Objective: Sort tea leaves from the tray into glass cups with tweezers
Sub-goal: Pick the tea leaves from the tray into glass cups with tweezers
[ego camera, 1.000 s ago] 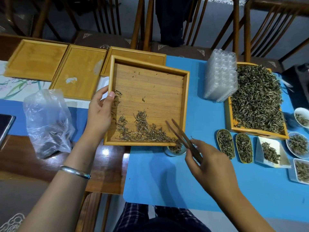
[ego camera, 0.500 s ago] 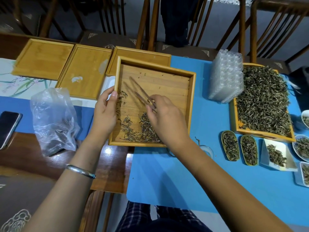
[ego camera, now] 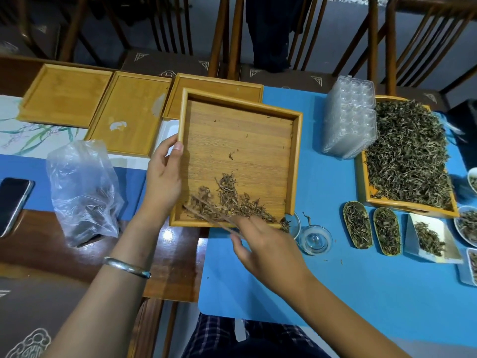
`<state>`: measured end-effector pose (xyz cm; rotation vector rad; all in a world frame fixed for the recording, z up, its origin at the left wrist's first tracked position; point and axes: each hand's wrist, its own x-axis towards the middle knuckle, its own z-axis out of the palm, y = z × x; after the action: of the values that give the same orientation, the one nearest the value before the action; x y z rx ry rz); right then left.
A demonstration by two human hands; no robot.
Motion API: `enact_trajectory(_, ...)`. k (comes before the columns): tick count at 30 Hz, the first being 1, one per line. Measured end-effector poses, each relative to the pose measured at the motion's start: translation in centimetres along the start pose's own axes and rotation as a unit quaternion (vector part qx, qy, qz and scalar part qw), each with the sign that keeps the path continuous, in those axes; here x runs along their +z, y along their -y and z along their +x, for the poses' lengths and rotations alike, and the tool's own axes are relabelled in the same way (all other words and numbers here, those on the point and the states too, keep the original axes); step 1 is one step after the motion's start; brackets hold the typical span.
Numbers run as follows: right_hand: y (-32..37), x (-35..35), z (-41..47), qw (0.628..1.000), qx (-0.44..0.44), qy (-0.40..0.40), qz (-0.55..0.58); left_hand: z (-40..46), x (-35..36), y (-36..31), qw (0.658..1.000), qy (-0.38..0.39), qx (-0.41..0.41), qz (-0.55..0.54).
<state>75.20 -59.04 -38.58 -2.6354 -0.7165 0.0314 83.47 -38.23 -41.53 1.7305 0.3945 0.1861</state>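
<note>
Tea leaves (ego camera: 232,202) lie heaped along the near edge of a square wooden tray (ego camera: 296,161). The right hand (ego camera: 265,244) pinches the tweezers (ego camera: 206,211), whose tips reach left into the heap. The left hand (ego camera: 164,177) grips the tray's left wall, thumb on the rim. A glass cup (ego camera: 295,223) sits under the tray's near right corner, with a glass lid (ego camera: 315,240) just beside it on the blue table (ego camera: 335,293).

I see the right hand (ego camera: 268,248) pulled back from mid-tray to the near edge; tweezers (ego camera: 210,215) now point left, tips low across the tea leaves (ego camera: 232,200) (motion-blurred). Leaves spilling past the tray (ego camera: 296,161) near-right corner.
</note>
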Motion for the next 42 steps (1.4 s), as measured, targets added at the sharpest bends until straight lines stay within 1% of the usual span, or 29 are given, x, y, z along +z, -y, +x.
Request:
enact_trajectory(3, 0.1, 0.1, -1.1, 1.0, 0.001, 0.005, -0.021, 0.0, 0.0, -0.1, 1.0, -0.014, -0.008, -0.003)
enact_trajectory(8, 0.7, 0.3, -0.6, 0.999, -0.001, -0.029, -0.018, 0.0, 0.0, 0.0, 1.0, -0.012, -0.012, -0.004)
enact_trajectory(13, 0.6, 0.0, -0.1, 1.0, -0.017, -0.018, 0.008, 0.1, -0.2, 0.1, 1.0, -0.001, -0.01, -0.016)
enact_trajectory(21, -2.7, -1.8, -1.9, 0.998, 0.037, 0.042, 0.036, 0.3, -0.5, 0.5, 1.0, -0.01, -0.019, 0.01)
enact_trajectory(24, -4.2, -2.3, -2.9, 0.998, 0.042, 0.037, 0.031, 0.3, -0.5, 0.6, 1.0, -0.008, -0.021, 0.008)
enact_trajectory(29, -6.1, -2.5, -4.5, 0.996, 0.084, 0.029, 0.027, 0.1, -0.4, 0.6, 1.0, -0.006, -0.02, 0.017)
enact_trajectory(35, -8.7, -3.1, -5.5, 0.986, 0.115, 0.064, 0.1, 0.0, -0.1, 0.4, 1.0, -0.005, -0.008, 0.012)
enact_trajectory(42, -10.4, -4.7, -6.0, 0.985, 0.122, 0.076, 0.091, 0.1, -0.1, 0.3, 1.0, -0.004, -0.009, 0.002)
